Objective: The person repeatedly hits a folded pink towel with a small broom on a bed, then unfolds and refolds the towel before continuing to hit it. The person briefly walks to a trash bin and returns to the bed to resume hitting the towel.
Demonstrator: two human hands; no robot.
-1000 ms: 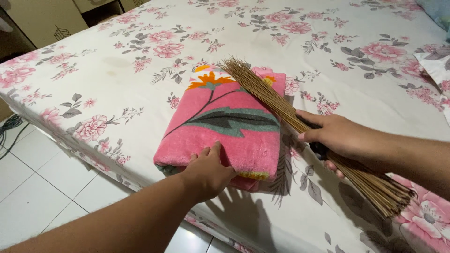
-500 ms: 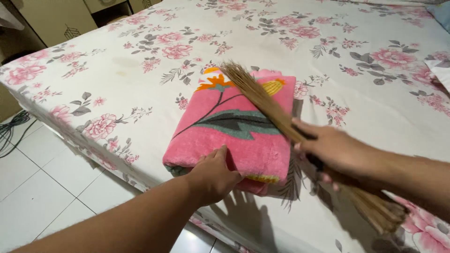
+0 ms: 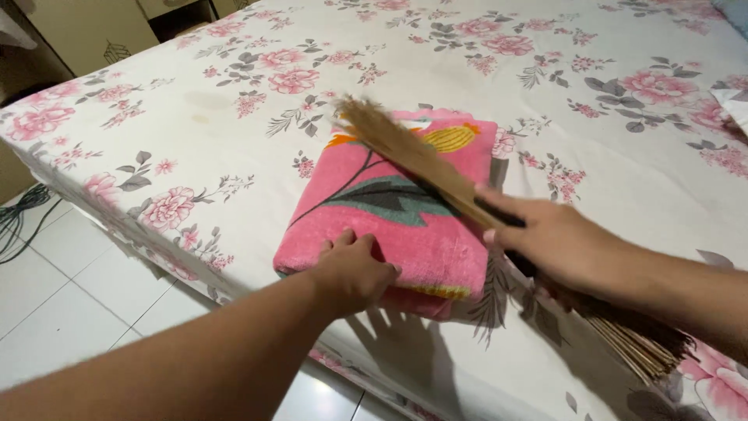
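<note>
Head view: a folded pink blanket [image 3: 393, 206] with a large flower print lies on the bed [image 3: 195, 117], close to its near edge and well in from the left corner. The left hand [image 3: 352, 269] rests on the blanket's near edge, fingers [image 3: 343, 240] spread flat on the cloth and pressing rather than gripping; it has hold of nothing. The right hand [image 3: 555, 243] is closed round the bound middle of a stick broom [image 3: 436, 168], a bundle of thin brown ribs. The broom's fanned tips lie across the blanket's far top corner, blurred, while its butt end juts past the wrist over the bed's near right side.

Judging by how things lie, the blanket is already folded and set down, and brushing its top face is in hand. The flowered sheet around it looks smooth, with faint stains toward the far left. A tiled floor [image 3: 70, 288] and some dark cables [image 3: 15, 214] show beyond the bed's left edge.
</note>
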